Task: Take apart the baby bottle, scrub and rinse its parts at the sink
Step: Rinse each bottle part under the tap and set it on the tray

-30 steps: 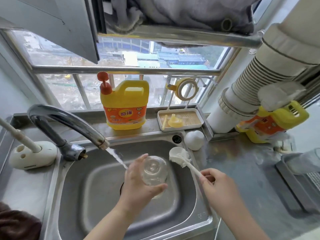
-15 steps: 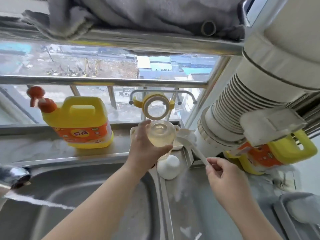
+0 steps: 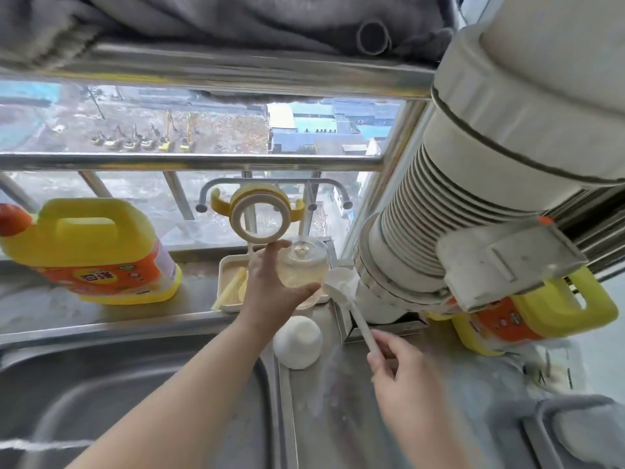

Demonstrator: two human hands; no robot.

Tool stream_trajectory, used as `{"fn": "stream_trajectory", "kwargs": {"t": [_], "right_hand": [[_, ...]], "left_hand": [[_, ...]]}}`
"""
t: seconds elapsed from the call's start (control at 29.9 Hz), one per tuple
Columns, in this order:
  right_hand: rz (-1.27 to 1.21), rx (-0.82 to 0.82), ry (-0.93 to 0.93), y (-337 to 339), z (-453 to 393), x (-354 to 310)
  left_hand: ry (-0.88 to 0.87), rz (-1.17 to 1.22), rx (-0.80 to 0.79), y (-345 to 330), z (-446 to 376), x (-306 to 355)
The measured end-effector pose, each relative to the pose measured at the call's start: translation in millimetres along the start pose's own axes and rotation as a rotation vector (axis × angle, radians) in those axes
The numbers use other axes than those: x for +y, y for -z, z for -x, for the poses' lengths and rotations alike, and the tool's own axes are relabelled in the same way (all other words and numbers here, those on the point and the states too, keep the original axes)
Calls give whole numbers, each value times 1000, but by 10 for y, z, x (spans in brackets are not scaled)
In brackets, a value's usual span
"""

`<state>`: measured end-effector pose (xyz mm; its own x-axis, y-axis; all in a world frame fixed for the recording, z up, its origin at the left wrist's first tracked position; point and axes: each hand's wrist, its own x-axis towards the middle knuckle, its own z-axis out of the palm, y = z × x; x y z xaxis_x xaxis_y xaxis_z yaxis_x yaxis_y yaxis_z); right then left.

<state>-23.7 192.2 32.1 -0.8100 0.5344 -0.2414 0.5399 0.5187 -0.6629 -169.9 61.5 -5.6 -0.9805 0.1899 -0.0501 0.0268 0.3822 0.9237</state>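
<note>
Now the bottle goes up on the drying peg

Upside down, the clear bottle [image 3: 302, 265] sits in the left hand [image 3: 270, 286], whose fingers wrap its side, thumb under near the mouth and fingertips over the domed base. It is over the small white tray [image 3: 227, 282] on the sill, and its base meets a peg of the drying rack [image 3: 306, 211]; whether the peg is inside it I cannot tell. Just above the fingertips the yellow handled collar [image 3: 257, 216] hangs on the same rack.

Wet, smooth and light, the bottle is likely slippery; it looks stiff and thin-walled, so a wide grip around the middle should serve better than a pinch at the rim.

Right of the thumb lies the head of the white brush [image 3: 341, 292], its handle pinched in the right hand [image 3: 399, 374] near the end. Below the left wrist a white rounded cap [image 3: 297, 341] stands on the counter beside the sink [image 3: 135, 394]. Further left stands a yellow soap jug [image 3: 91, 252]; another jug [image 3: 541, 319] is beyond the right hand.
</note>
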Motion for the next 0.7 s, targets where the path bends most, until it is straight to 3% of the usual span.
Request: {"fn": "stream_trajectory", "kwargs": {"t": [0.43,0.6,0.7], "right_hand": [[60,-49,40,-73,164,81],[56,-39,5,-115,345,159],[81,-32,-2,-121,467,218]], "left_hand": [[41,-153,-138,96,-28,-148],[-15,-135,-21,208,234,-166],[-98,-254,-205,186,468,-211]]}}
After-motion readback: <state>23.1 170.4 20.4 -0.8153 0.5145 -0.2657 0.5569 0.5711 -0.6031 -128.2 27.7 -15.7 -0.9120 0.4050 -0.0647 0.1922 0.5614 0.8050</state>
